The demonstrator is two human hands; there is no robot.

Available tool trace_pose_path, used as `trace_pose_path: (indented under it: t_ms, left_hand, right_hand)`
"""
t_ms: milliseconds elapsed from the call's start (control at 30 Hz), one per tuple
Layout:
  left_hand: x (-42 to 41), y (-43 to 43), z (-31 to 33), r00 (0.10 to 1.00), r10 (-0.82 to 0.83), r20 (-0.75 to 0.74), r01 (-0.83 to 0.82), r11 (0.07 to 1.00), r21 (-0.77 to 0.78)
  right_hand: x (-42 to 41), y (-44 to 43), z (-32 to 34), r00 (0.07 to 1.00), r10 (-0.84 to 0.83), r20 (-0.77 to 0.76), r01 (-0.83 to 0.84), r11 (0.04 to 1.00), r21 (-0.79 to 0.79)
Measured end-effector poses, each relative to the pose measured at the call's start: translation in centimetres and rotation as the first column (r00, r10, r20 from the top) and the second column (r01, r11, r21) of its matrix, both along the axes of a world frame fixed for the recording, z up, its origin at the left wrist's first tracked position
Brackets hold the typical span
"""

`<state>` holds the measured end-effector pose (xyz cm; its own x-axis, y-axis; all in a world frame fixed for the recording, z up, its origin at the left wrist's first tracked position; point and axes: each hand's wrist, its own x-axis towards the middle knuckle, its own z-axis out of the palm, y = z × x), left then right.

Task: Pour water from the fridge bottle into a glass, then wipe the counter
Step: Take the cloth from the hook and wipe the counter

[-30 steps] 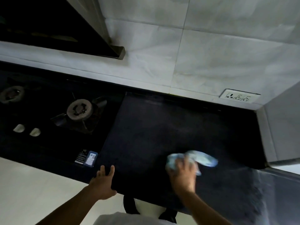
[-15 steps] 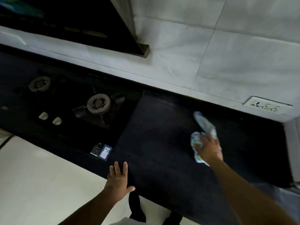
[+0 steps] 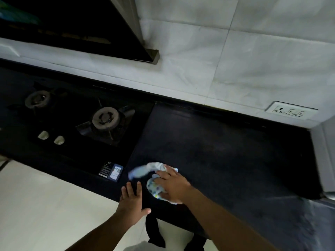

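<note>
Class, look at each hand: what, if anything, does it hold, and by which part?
The right hand presses a bunched cloth on the counter, gripping its middle; one end trails free. The left hand holds nothing, resting on the counter's edge.

Black gas hob at left, set flush in dark top. Two burners: near burner with pan supports, far burner behind-left. Two pale knobs side by side in front of burners. Sticker at hob's front right corner. Black chimney hood above hob, upper left. Pale marbled wall tiles behind. White socket plate low on wall, far right. Light floor lower left.
</note>
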<state>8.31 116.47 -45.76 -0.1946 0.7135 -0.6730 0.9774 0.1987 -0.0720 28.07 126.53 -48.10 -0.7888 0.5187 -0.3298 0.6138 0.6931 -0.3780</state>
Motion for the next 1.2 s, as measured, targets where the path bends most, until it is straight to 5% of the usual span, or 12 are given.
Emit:
trace_pose_path:
  t_ms: [67, 133, 200, 267, 333, 400, 567, 700, 933, 1100, 1200]
  left_hand:
    - [-0.2, 0.0, -0.2, 1.0, 0.005, 0.008, -0.005, 1.0, -0.001]
    - [-0.2, 0.0, -0.2, 0.999, 0.02, 0.026, -0.02, 1.0, -0.002]
    - [-0.2, 0.0, -0.3, 0.999, 0.016, 0.032, -0.015, 1.0, -0.004]
    - [-0.2, -0.2, -0.2, 1.0, 0.007, 0.023, -0.007, 1.0, -0.006]
    - [-0.2, -0.2, -0.2, 1.0, 0.001, 0.012, -0.001, 1.0, -0.003]
    - [-0.1, 0.0, -0.2, 1.0, -0.004, 0.007, 0.004, 1.0, -0.003]
    - [0.9, 1.0, 0.7, 0.999, 0.043, 0.012, -0.042, 0.997, -0.069]
    - [2.6, 2.9, 2.4, 0.992, 0.096, 0.077, -0.092, 0.994, -0.05]
    - [11.9, 5.4, 6.7, 0.829, -0.132, 0.544, 0.004, 0.973, 0.23]
    - [18.8, 7.1, 10.7, 0.679, -0.255, 0.688, 0.123, 0.964, 0.237]
    - [21.0, 7.9, 13.3, 0.591, -0.201, 0.781, 0.099, 0.979, 0.177]
  right_hand:
    - [3.9, 1.3, 0.3, 0.986, -0.158, -0.053, 0.158, 0.987, 0.008]
    - [9.4, 2.2, 0.8, 0.848, -0.524, -0.08, 0.525, 0.851, -0.011]
    - [14.9, 1.7, 1.1, 0.517, -0.854, -0.06, 0.856, 0.514, 0.048]
    - [18.3, 0.1, 1.5, 0.174, -0.983, 0.063, 0.978, 0.18, 0.102]
    - [18.9, -2.2, 1.9, 0.02, -0.985, 0.171, 0.99, 0.043, 0.133]
    - [17.4, -4.7, 1.9, 0.076, -0.973, 0.217, 0.977, 0.116, 0.176]
    - [12.1, -9.0, 0.9, 0.562, -0.826, 0.045, 0.82, 0.564, 0.099]
    - [11.9, -9.2, 3.6, 0.641, -0.765, 0.058, 0.765, 0.643, 0.032]
    - [14.9, -8.3, 6.8, 0.546, -0.828, -0.129, 0.831, 0.517, 0.204]
    - [16.5, -6.8, 14.3, 0.447, -0.762, -0.469, 0.819, 0.56, -0.128]
    - [18.3, -6.6, 20.0, 0.372, -0.784, -0.497, 0.709, 0.585, -0.393]
